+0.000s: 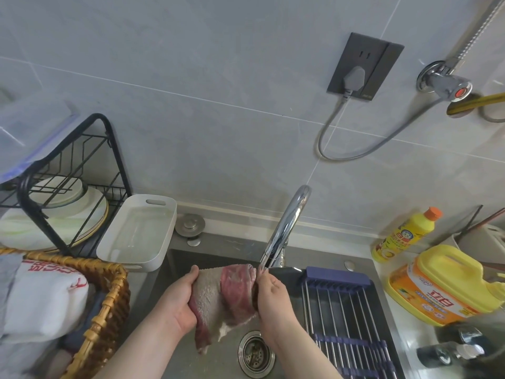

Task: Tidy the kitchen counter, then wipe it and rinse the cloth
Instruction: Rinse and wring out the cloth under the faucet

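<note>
A rumpled terry cloth (222, 292) shows dark maroon and pale grey; the round-shouldered plastic detergent jug (442, 284) is yellow with an orange label; woven rattan basket (108, 305) golden brown

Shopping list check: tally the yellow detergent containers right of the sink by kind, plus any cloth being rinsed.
Small yellow bottle, orange cap: 1
Large yellow jug with handle: 1
Cloth: 1
Total: 3

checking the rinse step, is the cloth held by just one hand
No, the left hand and the right hand both grip the cloth over the sink.
</note>
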Demonstrator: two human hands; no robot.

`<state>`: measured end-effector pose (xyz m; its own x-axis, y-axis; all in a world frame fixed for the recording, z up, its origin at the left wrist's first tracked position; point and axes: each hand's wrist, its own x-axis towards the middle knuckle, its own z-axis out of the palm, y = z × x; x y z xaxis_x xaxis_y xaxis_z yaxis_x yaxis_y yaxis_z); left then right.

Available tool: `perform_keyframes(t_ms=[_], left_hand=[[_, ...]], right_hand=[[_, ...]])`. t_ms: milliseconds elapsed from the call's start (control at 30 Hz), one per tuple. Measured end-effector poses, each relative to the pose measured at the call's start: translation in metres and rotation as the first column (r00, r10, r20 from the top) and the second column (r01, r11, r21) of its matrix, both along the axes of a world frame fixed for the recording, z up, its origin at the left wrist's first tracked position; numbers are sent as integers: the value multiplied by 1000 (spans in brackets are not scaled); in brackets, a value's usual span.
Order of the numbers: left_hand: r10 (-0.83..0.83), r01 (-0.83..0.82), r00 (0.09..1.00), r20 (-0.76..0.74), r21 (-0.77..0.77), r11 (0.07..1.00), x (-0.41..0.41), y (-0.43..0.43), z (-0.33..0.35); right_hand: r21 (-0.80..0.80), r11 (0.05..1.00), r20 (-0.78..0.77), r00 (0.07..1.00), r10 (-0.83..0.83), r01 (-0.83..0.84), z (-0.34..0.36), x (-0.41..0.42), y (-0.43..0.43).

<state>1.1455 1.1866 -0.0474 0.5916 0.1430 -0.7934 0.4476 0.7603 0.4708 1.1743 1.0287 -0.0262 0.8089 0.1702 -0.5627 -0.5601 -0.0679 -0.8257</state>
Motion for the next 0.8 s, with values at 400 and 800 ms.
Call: perform_keyframes(t_ms=[400,800], left_hand=[[-262,269,957,127,-42,962,5,-2,9],[-245,291,924,295,-123,949,-3,-12,7]], right_hand=[[235,961,-131,984,-118,147,3,5,-25],[504,814,-288,945,-155,287,21,9,-37]])
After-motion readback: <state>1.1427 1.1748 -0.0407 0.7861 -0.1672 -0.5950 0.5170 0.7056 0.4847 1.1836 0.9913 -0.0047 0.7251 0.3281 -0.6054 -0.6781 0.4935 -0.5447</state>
